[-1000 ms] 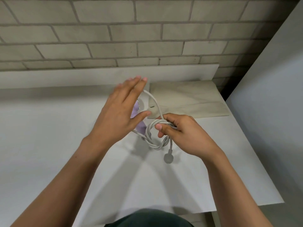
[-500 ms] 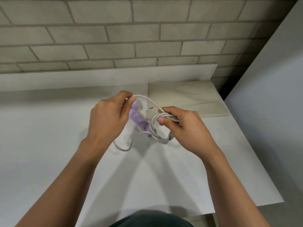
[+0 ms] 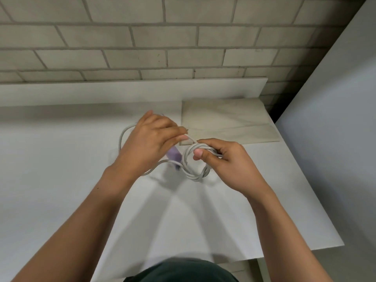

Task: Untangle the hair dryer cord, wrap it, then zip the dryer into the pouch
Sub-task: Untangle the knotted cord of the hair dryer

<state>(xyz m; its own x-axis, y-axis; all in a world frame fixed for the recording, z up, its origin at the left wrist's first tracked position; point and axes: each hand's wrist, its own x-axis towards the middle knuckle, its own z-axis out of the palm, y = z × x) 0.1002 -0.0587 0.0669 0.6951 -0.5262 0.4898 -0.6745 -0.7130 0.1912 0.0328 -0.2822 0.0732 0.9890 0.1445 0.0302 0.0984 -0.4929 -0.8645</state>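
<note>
My left hand point(image 3: 151, 142), open a second ago, now pinches the cord point(image 3: 122, 137), drawing it to the coil point(image 3: 195, 177).

One head-worn wide-angle camera looks forward and down, close above left hand point(image 3: 149, 140) and right hand point(image 3: 225, 164); brick wall point(image 3: 183, 37) beyond the fingers point(image 3: 169, 131), perhaps the wearer's clothing point(image 3: 181, 271) below them.

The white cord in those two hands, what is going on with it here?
A person is wrapping the white cord of a purple hair dryer, which is mostly hidden under the left hand. The right hand grips the loops already coiled, and the left hand pinches the loose strand beside them. The beige pouch lies flat on the table behind, untouched.
</note>
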